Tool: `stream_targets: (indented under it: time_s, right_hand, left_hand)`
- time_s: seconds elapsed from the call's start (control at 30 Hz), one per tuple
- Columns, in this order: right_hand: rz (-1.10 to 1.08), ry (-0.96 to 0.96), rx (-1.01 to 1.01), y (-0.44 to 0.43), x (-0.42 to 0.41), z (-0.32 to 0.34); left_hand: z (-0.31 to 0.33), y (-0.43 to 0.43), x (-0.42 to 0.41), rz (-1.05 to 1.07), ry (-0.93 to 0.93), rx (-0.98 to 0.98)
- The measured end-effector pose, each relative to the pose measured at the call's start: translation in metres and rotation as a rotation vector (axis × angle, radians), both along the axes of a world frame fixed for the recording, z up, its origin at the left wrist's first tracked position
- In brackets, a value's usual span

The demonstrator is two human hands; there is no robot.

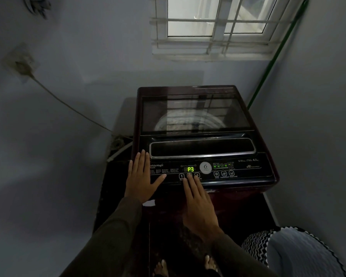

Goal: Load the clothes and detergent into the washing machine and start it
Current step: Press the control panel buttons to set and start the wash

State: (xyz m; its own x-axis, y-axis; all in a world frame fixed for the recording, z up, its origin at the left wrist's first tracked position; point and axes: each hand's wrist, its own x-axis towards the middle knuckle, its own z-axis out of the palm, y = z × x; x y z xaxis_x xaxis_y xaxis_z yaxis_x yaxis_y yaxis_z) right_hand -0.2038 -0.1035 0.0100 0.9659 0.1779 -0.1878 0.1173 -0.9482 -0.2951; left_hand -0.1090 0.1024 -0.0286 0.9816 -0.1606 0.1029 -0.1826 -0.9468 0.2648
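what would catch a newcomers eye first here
The glowing green P3 display on the front panel of the dark washing machine stands out most in the dim room. Just below it, the right hand has a fingertip on the button row, while the left hand lies flat on the panel's left corner. Behind the machine, a bright barred window sits high on the wall.

display point(190, 169): "P3" | control panel point(238, 170): "WhiteMagic", "6.5", btns "1", "3"
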Motion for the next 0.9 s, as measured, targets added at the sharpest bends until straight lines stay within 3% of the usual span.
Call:
stream_targets:
  time_s: [0.9]
  right_hand:
    - [-0.019,-0.021,0.018,0.0029,-0.0012,-0.0029]
  left_hand:
    - [-0.0034,0.0000,0.0002,0.007,-0.005,-0.004]
